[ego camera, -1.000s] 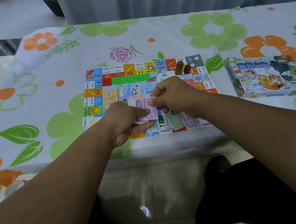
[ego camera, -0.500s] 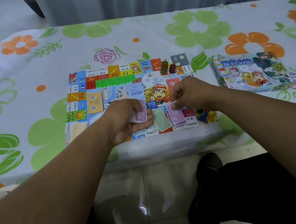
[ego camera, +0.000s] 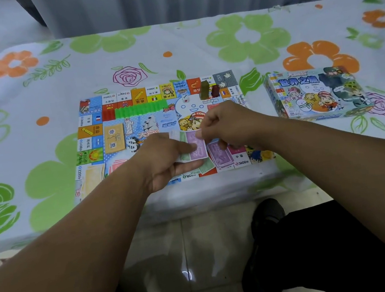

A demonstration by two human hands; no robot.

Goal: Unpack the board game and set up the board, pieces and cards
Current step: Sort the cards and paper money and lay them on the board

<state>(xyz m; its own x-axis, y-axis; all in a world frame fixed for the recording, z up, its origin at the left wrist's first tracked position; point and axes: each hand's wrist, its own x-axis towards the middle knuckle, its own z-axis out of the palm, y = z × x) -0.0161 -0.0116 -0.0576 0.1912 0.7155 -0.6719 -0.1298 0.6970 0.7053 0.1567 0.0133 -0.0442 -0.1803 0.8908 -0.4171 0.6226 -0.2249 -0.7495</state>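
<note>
The left hand (ego camera: 164, 161) holds a fan of play-money notes (ego camera: 193, 148); the right hand (ego camera: 228, 126) pinches the top purple note. Best peel one note at a time and lay it squarely on the purple pile (ego camera: 222, 155) on the board (ego camera: 93, 144).

Paper money (ego camera: 194, 148) between both hands, above the board (ego camera: 121, 130).

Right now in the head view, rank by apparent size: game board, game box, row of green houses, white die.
1. game board
2. game box
3. row of green houses
4. white die
</note>
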